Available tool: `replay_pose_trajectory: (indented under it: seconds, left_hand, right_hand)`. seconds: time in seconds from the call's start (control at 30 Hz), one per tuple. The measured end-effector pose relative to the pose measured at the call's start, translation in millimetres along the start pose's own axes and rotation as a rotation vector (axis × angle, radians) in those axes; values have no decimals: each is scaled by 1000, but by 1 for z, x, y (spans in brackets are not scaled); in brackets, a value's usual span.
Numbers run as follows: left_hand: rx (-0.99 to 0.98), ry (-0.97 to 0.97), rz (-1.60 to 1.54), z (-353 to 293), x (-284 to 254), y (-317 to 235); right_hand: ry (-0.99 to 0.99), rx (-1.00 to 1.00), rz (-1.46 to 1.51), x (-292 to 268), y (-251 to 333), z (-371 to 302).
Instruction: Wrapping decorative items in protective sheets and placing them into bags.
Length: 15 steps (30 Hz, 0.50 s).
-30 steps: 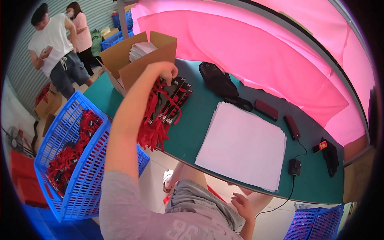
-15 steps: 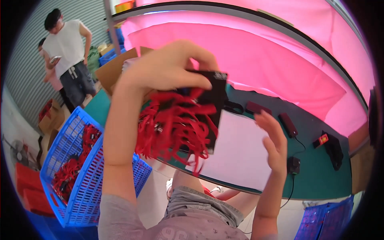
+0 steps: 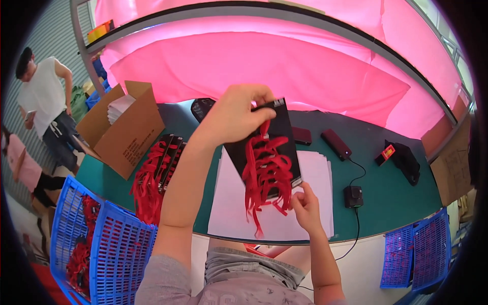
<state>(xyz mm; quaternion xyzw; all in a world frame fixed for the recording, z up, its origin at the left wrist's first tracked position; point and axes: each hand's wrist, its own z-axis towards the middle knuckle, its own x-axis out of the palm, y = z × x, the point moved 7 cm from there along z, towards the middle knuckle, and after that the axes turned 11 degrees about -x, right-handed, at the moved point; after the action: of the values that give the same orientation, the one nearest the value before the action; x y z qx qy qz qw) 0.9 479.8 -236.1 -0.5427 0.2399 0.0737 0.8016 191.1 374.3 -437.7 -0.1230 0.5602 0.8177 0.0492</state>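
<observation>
My left hand point(image 3: 239, 114) is closed on the upper edge of a black card point(image 3: 285, 119), thumb in front, holding it tilted over the table. Red ribbons point(image 3: 267, 162) are strung across the card, and their loose ends dangle below its lower edge. Whether a second card lies behind it I cannot tell. At the card's lower right corner, my right hand point(image 3: 306, 209) has its thumb and index finger pinched. Under both hands lies a stack of white paper sheets point(image 3: 226, 213) on the green table point(image 3: 376, 218).
More black cards with red ribbons point(image 3: 152, 175) lie left of my left forearm, near an open cardboard box point(image 3: 127, 137). Blue baskets point(image 3: 122, 249) with red ribbons stand at left. Dark red boxlike devices point(image 3: 335, 145), a cabled black cube point(image 3: 353, 196) and black cloth point(image 3: 405, 161) sit right.
The card in my left hand has moved lower over the paper and its ribbons swing less. My right hand has come in from apart to the card's lower corner. The view has shifted.
</observation>
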Motion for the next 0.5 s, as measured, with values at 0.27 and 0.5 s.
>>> replay_pose_trajectory:
  seconds: [0.27,0.5]
  left_hand:
    - [10,-143,98,5,-6,-5]
    - [69,-266,95,-10,13,-15]
  right_hand:
    - [-769,-228,-440,-94,49,-34]
    - [-454,-590,-530,16,96,33]
